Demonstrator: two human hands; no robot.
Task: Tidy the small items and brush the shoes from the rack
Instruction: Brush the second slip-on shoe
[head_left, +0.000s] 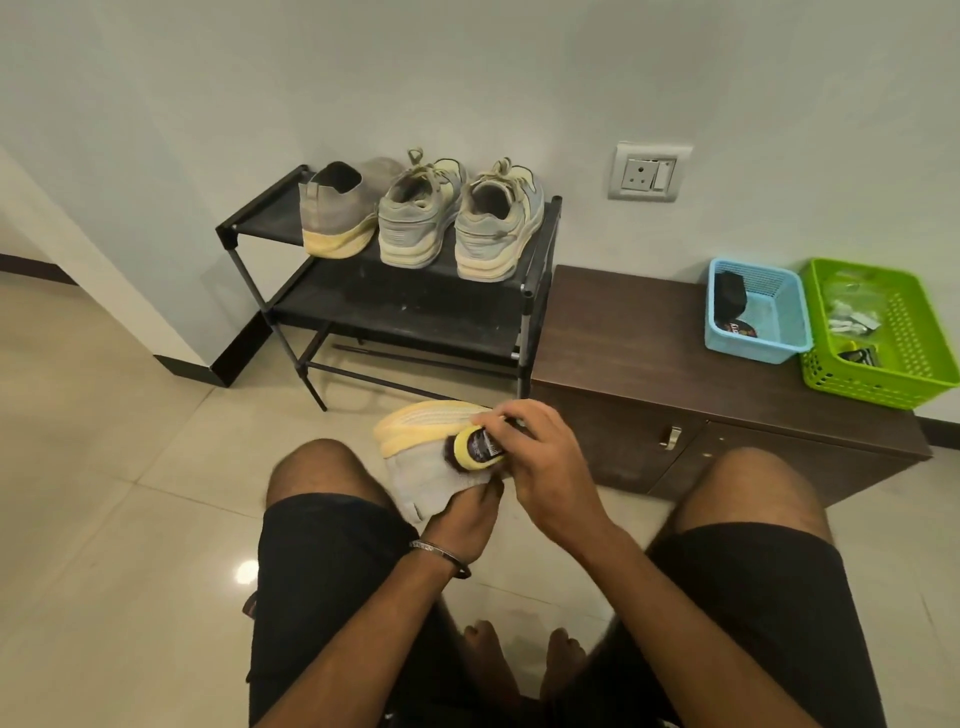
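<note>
The grey shoe (431, 462) with the yellow sole is what I am working on now: it lies on its side between my knees, sole turned away from me toward the rack (384, 306), just above the floor (130, 467). My left hand (465, 514) comes up from below and grips it at the opening end, fingers curled into the fabric to hold it steady. My right hand (535, 457) reaches over from the right and is wrapped around a small brush (475, 447) with a yellow rim and a dark labelled body, its bristle end pressed against the grey side of the shoe just under the sole edge. So the shoe sits directly under and between both hands, touching each. I judge the brushing to be in its early part: three more shoes (421, 213) stand heels toward me on the rack's top shelf, a matching grey one at the left and a laced pair beside it, and they look dusty and untouched. The small items seem mostly tidied, since the blue basket (756, 312) and the green basket (883, 332) on the low brown bench (623, 338) to the right already hold things, though I cannot tell what each one is.
</note>
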